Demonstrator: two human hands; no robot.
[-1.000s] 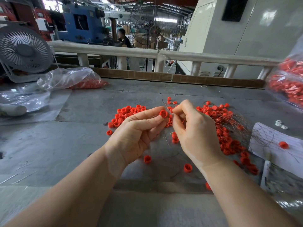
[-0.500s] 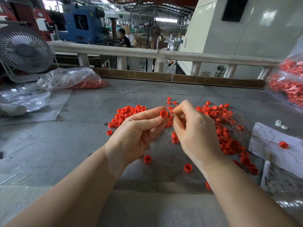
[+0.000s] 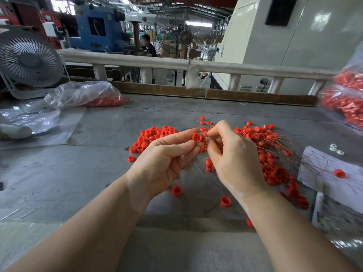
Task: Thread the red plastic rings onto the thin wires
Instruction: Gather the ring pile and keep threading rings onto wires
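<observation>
Head view | my left hand [image 3: 163, 160] still pinches one small red plastic ring [image 3: 197, 137], unmoved | my right hand [image 3: 233, 156] pinches a thin wire [image 3: 198, 126] at it | threading unfinished; loose rings [image 3: 155, 134] on grey table [image 3: 98, 173]

No text is legible; the white paper sheet [image 3: 322, 169] right of the grey metal table [image 3: 98, 173] bears unreadable handwriting.
</observation>
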